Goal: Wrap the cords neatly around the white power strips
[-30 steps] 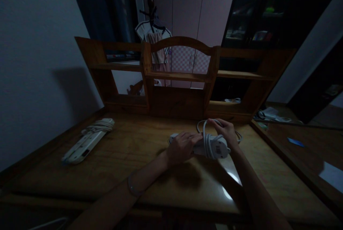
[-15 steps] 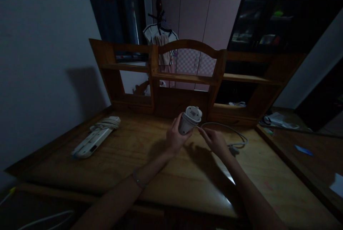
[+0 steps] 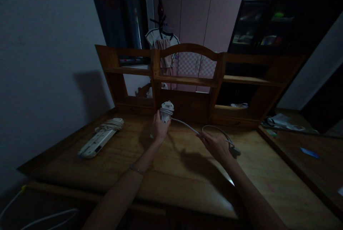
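My left hand (image 3: 160,128) is closed round a white power strip (image 3: 166,111), held upright on end above the wooden desk (image 3: 171,183). Its white cord (image 3: 187,125) runs from the strip's top rightwards to my right hand (image 3: 215,146), which pinches the cord. Past my right hand the cord loops over the desk and ends in a plug (image 3: 235,150) lying by my fingers. A few turns of cord still sit round the strip's upper end.
A second white power strip (image 3: 99,139) with its cord wound round one end lies at the desk's left. A wooden shelf unit (image 3: 187,79) stands along the desk's back. A side desk (image 3: 308,151) with papers is at the right. Dim room.
The strip went from lying flat to upright and moved left and farther back. My right hand has drawn the cord off it to the right, so less cord is wound on.
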Tool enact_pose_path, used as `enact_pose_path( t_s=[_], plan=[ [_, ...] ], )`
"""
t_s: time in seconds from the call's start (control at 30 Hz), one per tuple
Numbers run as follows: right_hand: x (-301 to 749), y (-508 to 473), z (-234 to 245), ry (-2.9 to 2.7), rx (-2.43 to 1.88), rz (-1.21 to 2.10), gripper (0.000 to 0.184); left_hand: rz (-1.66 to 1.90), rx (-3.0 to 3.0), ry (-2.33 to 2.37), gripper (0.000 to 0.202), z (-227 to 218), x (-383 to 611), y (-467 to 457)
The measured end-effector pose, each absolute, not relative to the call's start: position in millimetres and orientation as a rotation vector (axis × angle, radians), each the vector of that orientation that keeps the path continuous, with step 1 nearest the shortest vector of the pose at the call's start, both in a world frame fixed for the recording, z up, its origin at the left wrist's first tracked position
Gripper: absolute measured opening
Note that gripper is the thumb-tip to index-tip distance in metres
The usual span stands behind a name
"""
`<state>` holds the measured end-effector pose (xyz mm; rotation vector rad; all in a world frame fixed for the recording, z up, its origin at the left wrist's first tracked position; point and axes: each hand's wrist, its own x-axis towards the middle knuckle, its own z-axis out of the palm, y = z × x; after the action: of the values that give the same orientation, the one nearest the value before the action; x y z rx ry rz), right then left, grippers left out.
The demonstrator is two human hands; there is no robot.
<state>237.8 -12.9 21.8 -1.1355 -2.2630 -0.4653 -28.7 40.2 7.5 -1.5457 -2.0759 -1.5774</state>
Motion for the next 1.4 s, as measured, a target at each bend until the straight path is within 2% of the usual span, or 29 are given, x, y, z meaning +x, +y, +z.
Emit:
enact_pose_path(
  t_s=[0.13, 0.3, 0.6, 0.8, 0.93, 1.13, 1.4],
  plan=[
    [229, -28, 25, -2.213, -0.838, -0.625, 0.019, -1.221, -1.784, -2.079, 0.075, 4, -20, 34],
    [236, -34, 29, -2.113, -0.778, -0.691, 0.022, -0.925, -2.19, -1.681, 0.08, 0, -6, 28],
    [246, -26, 29, -1.906, -0.89, -0.46, 0.024, -0.61, -2.424, -1.259, 0.07, 13, 16, 8],
    [244, -25, 29, -1.902, -0.913, -0.336, 0.024, -0.469, -2.485, -0.965, 0.049, 19, 25, -1],
    [248, -22, 33, -1.814, -0.94, -0.234, 0.023, -0.502, -2.52, -0.836, 0.045, 13, 37, -6],
    [255, -20, 46, -1.668, -1.057, -0.008, 0.027, -0.768, -2.468, -0.741, 0.051, 12, 42, -13],
    [268, -1, 46, -1.855, -1.081, 0.531, 0.034, -0.745, -2.413, -0.625, 0.048, 13, 31, -18]
  ],
)
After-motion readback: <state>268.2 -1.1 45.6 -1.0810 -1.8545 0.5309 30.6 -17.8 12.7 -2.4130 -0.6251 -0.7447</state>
